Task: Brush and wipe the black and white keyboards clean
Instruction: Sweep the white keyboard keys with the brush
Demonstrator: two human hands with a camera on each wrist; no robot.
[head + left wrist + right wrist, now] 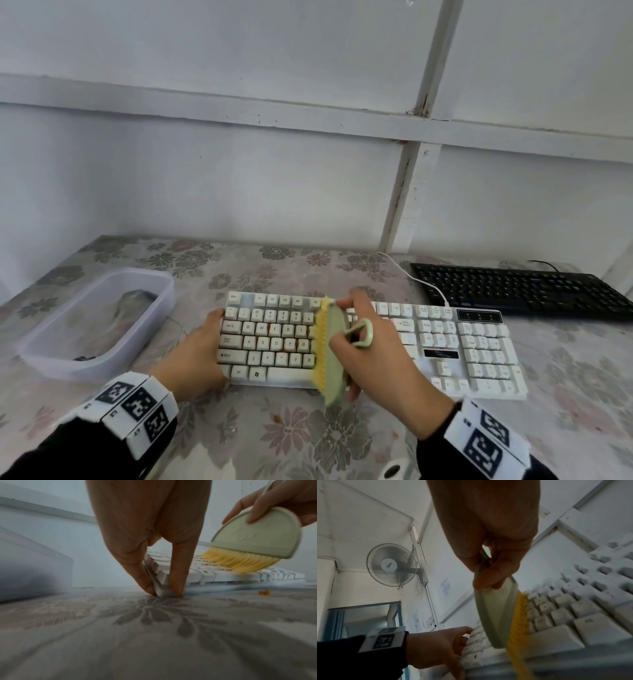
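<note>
My right hand [373, 349] gripped the pale-green yellow-bristled brush [334, 353], left hand [198, 356] pinched the white plastic keyboard [479, 346]; hard strokes risked scattering crumbs [264, 592].

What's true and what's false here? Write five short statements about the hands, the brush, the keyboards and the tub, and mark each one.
1. The right hand holds a green brush, its yellow bristles on the white keyboard. True.
2. The left hand hangs free in the air. False: it grips the white keyboard's left end.
3. The black keyboard lies untouched, behind and to the right of the white one. True.
4. The plastic tub stands right of both keyboards. False: it stands to their left.
5. The white keys are spotless. False: brownish spots show among the letter keys.
</note>
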